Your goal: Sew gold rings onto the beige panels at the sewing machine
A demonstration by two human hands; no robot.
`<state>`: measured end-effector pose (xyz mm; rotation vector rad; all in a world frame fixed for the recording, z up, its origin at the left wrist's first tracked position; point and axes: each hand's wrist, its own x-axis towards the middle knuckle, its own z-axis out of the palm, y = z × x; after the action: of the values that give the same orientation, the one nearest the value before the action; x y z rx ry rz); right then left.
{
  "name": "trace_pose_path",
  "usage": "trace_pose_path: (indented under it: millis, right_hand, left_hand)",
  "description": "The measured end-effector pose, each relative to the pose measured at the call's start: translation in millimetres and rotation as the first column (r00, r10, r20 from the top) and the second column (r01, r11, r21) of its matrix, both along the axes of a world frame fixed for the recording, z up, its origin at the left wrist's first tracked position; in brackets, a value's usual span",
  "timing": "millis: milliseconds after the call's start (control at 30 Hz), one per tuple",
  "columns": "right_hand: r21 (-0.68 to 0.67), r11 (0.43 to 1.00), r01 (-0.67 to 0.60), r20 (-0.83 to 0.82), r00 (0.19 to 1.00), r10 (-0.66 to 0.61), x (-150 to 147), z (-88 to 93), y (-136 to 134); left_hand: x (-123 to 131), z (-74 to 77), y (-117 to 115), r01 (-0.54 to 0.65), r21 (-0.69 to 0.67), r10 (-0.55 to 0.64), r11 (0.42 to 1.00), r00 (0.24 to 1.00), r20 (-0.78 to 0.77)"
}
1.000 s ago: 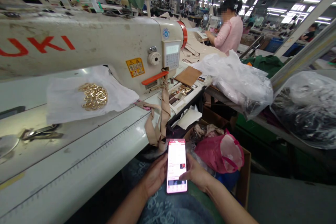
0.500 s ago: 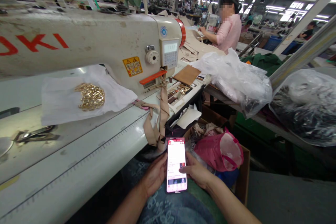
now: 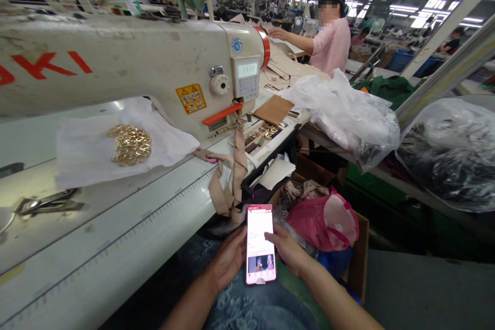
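Observation:
A lit smartphone [image 3: 260,245] rests upright over my lap, below the table edge. My left hand [image 3: 228,257] cups its left side, fingers curled behind it. My right hand [image 3: 288,250] holds the right side, its thumb lying on the screen. Above stands a cream industrial sewing machine [image 3: 147,67] with red letters. A pile of gold metal rings [image 3: 129,144] lies on white paper [image 3: 93,152] on the machine bed. Beige straps [image 3: 232,178] hang over the table edge just above the phone.
A pink bag [image 3: 328,221] sits in a cardboard box by my right knee. Clear plastic bags [image 3: 348,113] and a dark-filled bag [image 3: 452,154] lie on the bench to the right. A person in a pink top [image 3: 328,41] works at a far table.
The phone's page has scrolled up; a picture now shows near the screen's bottom. My right thumb slid up the screen. The person in pink reached an arm out to the left.

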<state>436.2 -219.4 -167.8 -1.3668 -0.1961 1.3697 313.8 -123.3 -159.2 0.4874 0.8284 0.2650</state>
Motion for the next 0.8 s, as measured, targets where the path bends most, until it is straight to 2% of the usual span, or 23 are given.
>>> trace_pose_path:
  millis: [133, 400, 800]
  right_hand:
    - [-0.013, 1.0, -0.003, 0.0, 1.0, 0.003, 0, 2.0, 2]
    - [0.039, 0.995, -0.087, -0.057, 0.994, 0.089, 4, 13.0, -6]
    - [0.112, 0.989, -0.092, -0.106, 0.989, 0.104, 3, 24.5, -5]
  left_hand:
    - [-1, 0.9, -1, 0.005, 0.009, -0.005, 1.0, 1.0, -0.001]
    - [-2, 5.5, -2, 0.039, 0.028, -0.039, 0.999, 0.999, 0.013]
    - [-3, 6.2, -2, 0.051, 0.037, -0.052, 0.998, 0.999, 0.017]
